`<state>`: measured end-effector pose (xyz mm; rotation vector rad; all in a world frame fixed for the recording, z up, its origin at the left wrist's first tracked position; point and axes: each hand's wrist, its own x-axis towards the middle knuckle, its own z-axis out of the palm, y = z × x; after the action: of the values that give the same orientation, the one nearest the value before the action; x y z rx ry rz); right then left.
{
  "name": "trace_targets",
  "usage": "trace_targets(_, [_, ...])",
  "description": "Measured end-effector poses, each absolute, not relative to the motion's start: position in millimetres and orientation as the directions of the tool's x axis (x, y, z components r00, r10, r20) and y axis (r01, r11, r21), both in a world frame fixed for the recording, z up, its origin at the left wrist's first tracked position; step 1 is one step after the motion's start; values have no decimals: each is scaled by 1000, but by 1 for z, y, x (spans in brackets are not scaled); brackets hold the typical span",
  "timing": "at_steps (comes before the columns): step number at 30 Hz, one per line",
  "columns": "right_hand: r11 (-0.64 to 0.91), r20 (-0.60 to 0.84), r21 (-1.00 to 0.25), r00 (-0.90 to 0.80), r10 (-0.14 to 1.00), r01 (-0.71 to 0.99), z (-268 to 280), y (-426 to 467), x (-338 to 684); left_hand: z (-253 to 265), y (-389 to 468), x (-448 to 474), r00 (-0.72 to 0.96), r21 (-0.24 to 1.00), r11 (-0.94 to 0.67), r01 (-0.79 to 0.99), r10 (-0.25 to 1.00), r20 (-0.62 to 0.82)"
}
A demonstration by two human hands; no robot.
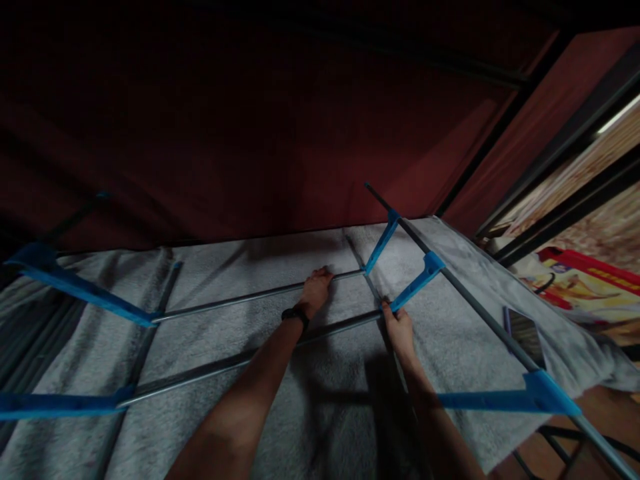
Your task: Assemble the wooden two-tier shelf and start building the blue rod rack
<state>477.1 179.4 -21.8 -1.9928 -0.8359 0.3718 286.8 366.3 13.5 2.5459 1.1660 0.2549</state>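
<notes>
A frame of grey metal tubes and blue plastic brackets lies on a grey cloth [215,277]. My left hand [316,292], with a dark band at the wrist, is closed around the far metal crossbar [240,295], close to its right end. My right hand [399,328] has its fingers closed at the lower end of a blue bracket [414,288], where the near crossbar [195,377] meets it. The fingers partly cover that joint. Another blue bracket [383,243] stands just beyond, joined to the far crossbar's end.
On the right a long metal pole [475,310] runs through several brackets. Larger blue brackets [95,297] stand at the left. A phone [525,339] lies beside the pole. A red and yellow package [590,277] is farther right. A dark red wall [250,147] rises behind.
</notes>
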Motion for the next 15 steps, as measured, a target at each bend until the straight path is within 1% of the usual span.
trace_targets(6, [-296,92,-872,724,683,389,-26,180,479,21,366,289,641,340,-601,723,768,-7])
trace_targets(11, [-321,86,-861,735,673,394,-25,180,479,17,368,288,632,337,-589,735,774,-25])
trace_targets(15, [-301,81,-871,718,691,388,-25,179,478,14,369,287,645,338,-603,723,764,-15])
